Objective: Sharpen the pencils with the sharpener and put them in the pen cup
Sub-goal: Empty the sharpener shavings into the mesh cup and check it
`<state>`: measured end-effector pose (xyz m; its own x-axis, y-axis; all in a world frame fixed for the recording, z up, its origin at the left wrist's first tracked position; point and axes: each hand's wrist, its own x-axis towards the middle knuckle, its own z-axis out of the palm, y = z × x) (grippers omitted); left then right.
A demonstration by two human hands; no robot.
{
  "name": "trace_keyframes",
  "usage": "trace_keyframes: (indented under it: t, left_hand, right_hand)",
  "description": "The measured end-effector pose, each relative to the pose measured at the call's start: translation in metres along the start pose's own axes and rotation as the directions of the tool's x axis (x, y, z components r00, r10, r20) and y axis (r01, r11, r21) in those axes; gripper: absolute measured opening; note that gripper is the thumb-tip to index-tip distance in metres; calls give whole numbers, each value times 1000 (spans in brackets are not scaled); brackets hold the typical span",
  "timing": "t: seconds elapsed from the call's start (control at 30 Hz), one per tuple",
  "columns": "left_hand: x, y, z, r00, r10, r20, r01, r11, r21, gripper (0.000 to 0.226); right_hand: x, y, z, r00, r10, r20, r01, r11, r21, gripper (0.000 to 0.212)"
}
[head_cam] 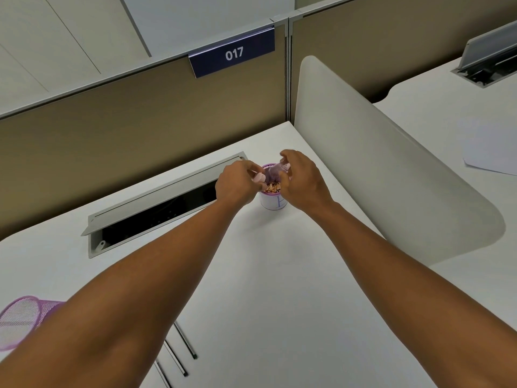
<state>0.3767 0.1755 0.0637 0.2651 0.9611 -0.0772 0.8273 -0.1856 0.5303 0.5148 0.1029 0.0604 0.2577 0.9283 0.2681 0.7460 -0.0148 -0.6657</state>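
Pencils (183, 343): Nearest us, dark slim sticks lie side by side on the white desk (265, 275), partly under our left forearm; we judge them light and stiff, best taken mid-shaft, with tips that could snap.
Pen cup (19, 317): A purple mesh cup lies tipped at the near left edge, well apart from both hands; light, rigid wire, easily rolled.
Left hand (237, 183): Curled shut, pinching a small pale pink piece (258, 177); we take it for the sharpener's cap, though we cannot tell for sure.
Right hand (300, 180): Fingers closed round the sharpener (282, 166), a small translucent body held over the tub.
Tub (272, 201): A white, purple-rimmed container stands between the hands, with shavings (272, 187) heaped inside.
Handling: We judge the sharpener light, hard and slick; grip its flat sides firmly.
Far: A cable tray (156, 205) lies open; the partition sign (232, 54) reads 017.
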Motion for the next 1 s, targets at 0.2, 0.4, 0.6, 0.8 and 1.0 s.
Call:
trace_keyframes:
  t: [0.2,0.4,0.6,0.8,1.0]
  left_hand:
    - [-1,4,0,1000,-9,13,9,1000,-3,43]
    - [2,8,-1,1000,-13,3,13,1000,20,45]
    - [1,10,-1,1000,-17,-1,17,999,30,44]
    - [0,7,2,1000,-30,-9,31,999,20,43]
    - [-1,9,0,999,-32,-23,31,999,-18,41]
  right_hand:
    - [-7,-1,5,1000,-2,12,3,998,-64,36]
    - [-6,-5,7,997,31,-72,-33,999,-29,37]
    - [-7,-4,9,978,107,-178,-101,994,40,37]
    - [-9,-3,12,983,114,-147,-117,993,-8,37]
    - [-10,-2,13,971,141,-192,-135,990,44,39]
